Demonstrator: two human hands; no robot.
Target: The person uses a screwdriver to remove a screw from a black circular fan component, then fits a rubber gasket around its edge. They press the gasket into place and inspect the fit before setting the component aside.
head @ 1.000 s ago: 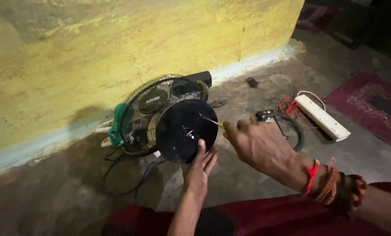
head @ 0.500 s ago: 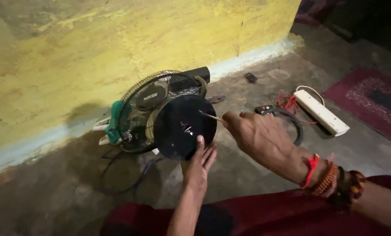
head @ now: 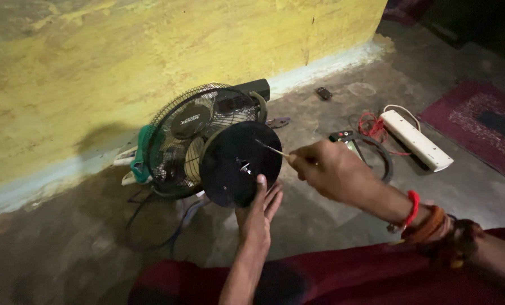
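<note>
The left hand (head: 257,217) props up a black round disc (head: 241,164) from below, fingers spread flat against its lower edge and thumb up on its face, so it is open rather than clasped; the disc stands on edge, tilted toward the camera, just in front of a small fan (head: 199,138) that lies against the foot of the yellow wall (head: 151,51). The right hand (head: 331,169) is closed in a pinch on a thin tool (head: 272,148), perhaps a slim screwdriver, though the shaft is too fine to tell; its tip reaches the disc near the middle. The disc hides part of the fan's wire cage; dark cords (head: 167,226) trail over the floor (head: 331,96) beneath both. To the right, well apart from the hands, lie a white power strip (head: 416,140) with a red wire bundle (head: 370,124) beside it, a dark looped cable (head: 376,155), and farther back a small dark object (head: 323,93); a red patterned rug (head: 481,121) lies at the far right.
</note>
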